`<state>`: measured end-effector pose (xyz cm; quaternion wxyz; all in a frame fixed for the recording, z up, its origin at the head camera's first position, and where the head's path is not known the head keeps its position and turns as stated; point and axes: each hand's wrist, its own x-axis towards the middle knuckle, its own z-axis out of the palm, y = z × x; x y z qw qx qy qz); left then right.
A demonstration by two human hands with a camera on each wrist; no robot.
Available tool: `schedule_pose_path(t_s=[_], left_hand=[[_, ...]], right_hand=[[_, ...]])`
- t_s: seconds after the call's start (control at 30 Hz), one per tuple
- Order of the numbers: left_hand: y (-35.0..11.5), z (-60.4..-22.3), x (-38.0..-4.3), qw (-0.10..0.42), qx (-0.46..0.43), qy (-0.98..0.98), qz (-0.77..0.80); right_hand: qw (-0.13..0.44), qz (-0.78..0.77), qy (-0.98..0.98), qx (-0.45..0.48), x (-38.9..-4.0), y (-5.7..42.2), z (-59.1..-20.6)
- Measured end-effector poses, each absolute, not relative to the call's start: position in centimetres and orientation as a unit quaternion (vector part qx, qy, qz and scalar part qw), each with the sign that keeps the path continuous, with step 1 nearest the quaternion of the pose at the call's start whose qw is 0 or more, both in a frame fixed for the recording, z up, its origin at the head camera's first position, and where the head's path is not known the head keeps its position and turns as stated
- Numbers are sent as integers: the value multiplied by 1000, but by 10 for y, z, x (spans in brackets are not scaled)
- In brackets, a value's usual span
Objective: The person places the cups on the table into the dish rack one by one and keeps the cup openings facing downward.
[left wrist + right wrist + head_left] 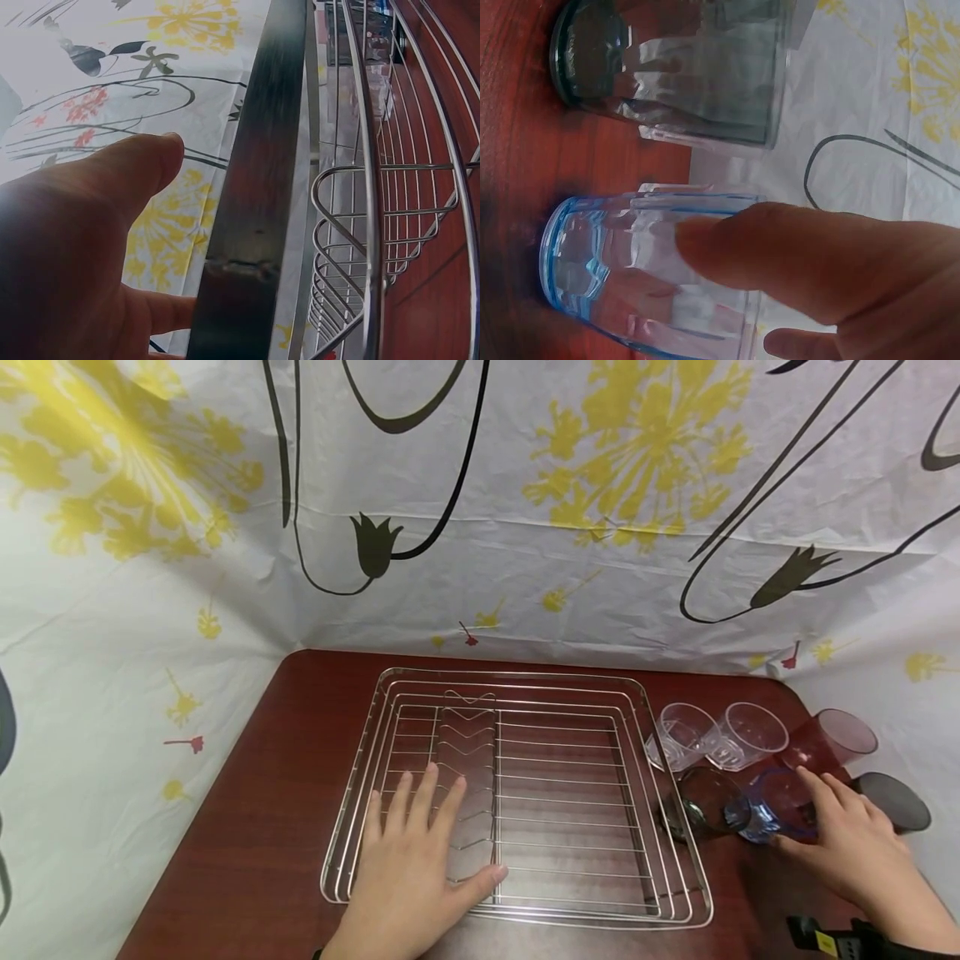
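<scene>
My left hand (pixel 408 868) is held over the left part of a silver wire dish rack (pixel 558 797), fingers spread and holding nothing. In the left wrist view, its thumb (pixel 154 165) points toward a dark flat bar of the rack. My right hand (pixel 855 835) is at the right side of a clear blue drinking glass (pixel 761 818), thumb and fingers apart around its rim side. The right wrist view shows the thumb (pixel 720 244) overlapping the upright blue glass, with another finger just outside the rim. A dark green-grey glass (pixel 701 806) stands left of it.
Behind are two clear glasses (pixel 682 735) and a pinkish glass (pixel 832 739). A grey glass (pixel 896 802) is beyond my right fingers. Everything stands on a dark red table (pixel 240 810), with a patterned white sheet (pixel 495 585) around its back and sides.
</scene>
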<state>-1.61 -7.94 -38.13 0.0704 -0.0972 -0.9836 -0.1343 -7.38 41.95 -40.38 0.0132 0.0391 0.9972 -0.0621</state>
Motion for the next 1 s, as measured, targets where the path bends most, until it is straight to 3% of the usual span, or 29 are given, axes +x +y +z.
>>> schedule_pose_path(t_s=[1.0], left_hand=[[-80,-387,-13,76,-105,-985,-111]], right_hand=[[28,-59,997,33,-86,424,-419]])
